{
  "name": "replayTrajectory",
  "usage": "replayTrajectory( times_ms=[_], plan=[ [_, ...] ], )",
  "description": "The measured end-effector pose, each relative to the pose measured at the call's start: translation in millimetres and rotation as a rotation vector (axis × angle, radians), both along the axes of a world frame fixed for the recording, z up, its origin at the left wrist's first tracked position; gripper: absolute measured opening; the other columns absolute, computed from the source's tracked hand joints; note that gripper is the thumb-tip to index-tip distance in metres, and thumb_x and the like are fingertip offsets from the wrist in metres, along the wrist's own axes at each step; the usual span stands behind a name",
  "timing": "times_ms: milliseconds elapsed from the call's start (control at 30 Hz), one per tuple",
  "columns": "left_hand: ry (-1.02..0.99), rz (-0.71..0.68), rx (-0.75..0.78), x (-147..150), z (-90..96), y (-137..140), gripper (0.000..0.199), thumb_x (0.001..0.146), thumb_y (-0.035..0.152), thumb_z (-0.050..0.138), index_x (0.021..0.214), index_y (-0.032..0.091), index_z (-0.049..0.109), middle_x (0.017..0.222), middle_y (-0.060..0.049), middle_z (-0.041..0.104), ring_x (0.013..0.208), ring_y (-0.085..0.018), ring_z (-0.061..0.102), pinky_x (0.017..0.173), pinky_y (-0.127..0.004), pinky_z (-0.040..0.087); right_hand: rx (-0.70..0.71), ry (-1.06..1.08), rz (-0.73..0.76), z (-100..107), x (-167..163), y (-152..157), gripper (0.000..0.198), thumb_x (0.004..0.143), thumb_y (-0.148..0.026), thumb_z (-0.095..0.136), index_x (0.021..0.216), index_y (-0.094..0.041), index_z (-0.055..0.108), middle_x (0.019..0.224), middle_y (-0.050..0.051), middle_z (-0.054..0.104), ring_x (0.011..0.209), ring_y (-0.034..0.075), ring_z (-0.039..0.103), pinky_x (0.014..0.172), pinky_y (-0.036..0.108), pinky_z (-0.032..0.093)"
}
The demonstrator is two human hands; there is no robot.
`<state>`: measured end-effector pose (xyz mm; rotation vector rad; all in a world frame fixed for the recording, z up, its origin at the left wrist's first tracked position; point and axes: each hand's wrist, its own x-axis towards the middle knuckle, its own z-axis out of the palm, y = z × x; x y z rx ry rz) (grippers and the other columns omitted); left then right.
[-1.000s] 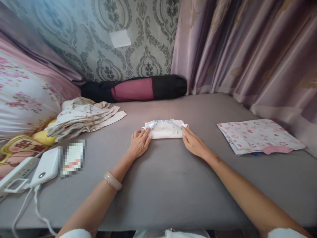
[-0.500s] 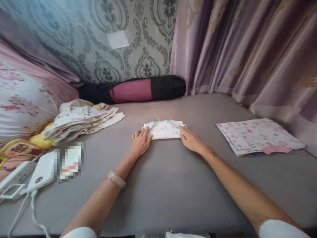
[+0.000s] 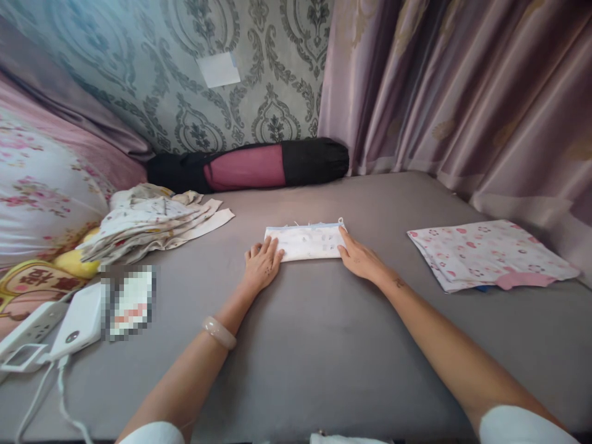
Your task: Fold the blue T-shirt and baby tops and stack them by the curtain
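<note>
A small white garment [image 3: 305,242] with faint prints and a light blue edging lies folded into a narrow strip on the grey sheet. Thin white ties stick out along its far edge. My left hand [image 3: 263,262] rests flat with fingers spread at the strip's left end, the fingertips touching the cloth. At the other end, my right hand [image 3: 359,254] touches the edge, its thumb and fingers apart. On my left wrist is a pale bangle [image 3: 219,333].
A folded pink-and-white printed cloth [image 3: 490,253] lies to the right. At left are a heap of light clothes [image 3: 152,225], a white power bank [image 3: 81,320] with cables, and a power strip [image 3: 34,327]. A long black-and-pink bag [image 3: 245,168] lies along the wall.
The garment's upper part, which had slanting blue-edged corners, now lies folded with a straight far edge. Both hands have stayed at its ends, with the right one shifted slightly.
</note>
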<state>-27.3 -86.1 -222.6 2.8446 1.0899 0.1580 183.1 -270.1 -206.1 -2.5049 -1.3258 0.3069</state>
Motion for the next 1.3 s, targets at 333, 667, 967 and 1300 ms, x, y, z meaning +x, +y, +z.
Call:
replayTrajectory(
  times_ms=[333, 667, 967, 1300],
  plan=[
    [-0.024, 0.012, -0.032, -0.3, -1.0, 2.8, 0.057, 0.098, 0.049, 0.019, 0.145, 0.024, 0.039, 0.154, -0.004, 0.034, 0.133, -0.031, 0.037, 0.108, -0.049, 0.031, -0.07, -0.058, -0.04, -5.1, 5.6, 5.9, 0.052, 0.098, -0.036, 0.026, 0.143, -0.014, 0.04, 0.153, 0.014, 0.034, 0.124, 0.032, 0.051, 0.101, 0.046, 0.041],
    [-0.111, -0.046, 0.058, 28.5, 12.9, -18.0, 0.055, 0.098, 0.044, 0.023, 0.144, 0.019, 0.039, 0.154, -0.008, 0.035, 0.143, -0.028, 0.026, 0.115, -0.049, 0.023, 0.102, -0.322, -0.066, 18.4, -38.7, 25.8, 0.047, 0.097, -0.026, 0.03, 0.138, -0.009, 0.047, 0.152, 0.017, 0.035, 0.122, 0.032, 0.051, 0.101, 0.046, 0.038],
    [-0.128, -0.106, -0.058, 69.0, 8.8, -29.0, 0.049, 0.099, 0.03, 0.024, 0.144, 0.017, 0.039, 0.15, -0.008, 0.041, 0.144, -0.024, 0.026, 0.118, -0.048, 0.019, 0.144, -0.127, 0.163, -3.2, -49.2, 67.8, 0.053, 0.097, -0.027, 0.025, 0.144, -0.01, 0.041, 0.154, 0.01, 0.034, 0.143, 0.025, 0.026, 0.117, 0.049, 0.014],
    [-0.088, -0.112, -0.011, 70.8, -5.1, -20.5, 0.052, 0.099, 0.038, 0.023, 0.143, 0.017, 0.043, 0.15, -0.009, 0.041, 0.14, -0.025, 0.034, 0.115, -0.047, 0.026, 0.157, -0.158, 0.172, -20.1, -43.3, 68.0, 0.053, 0.097, -0.029, 0.024, 0.145, -0.014, 0.041, 0.152, 0.007, 0.038, 0.143, 0.023, 0.026, 0.116, 0.046, 0.016]
  ],
)
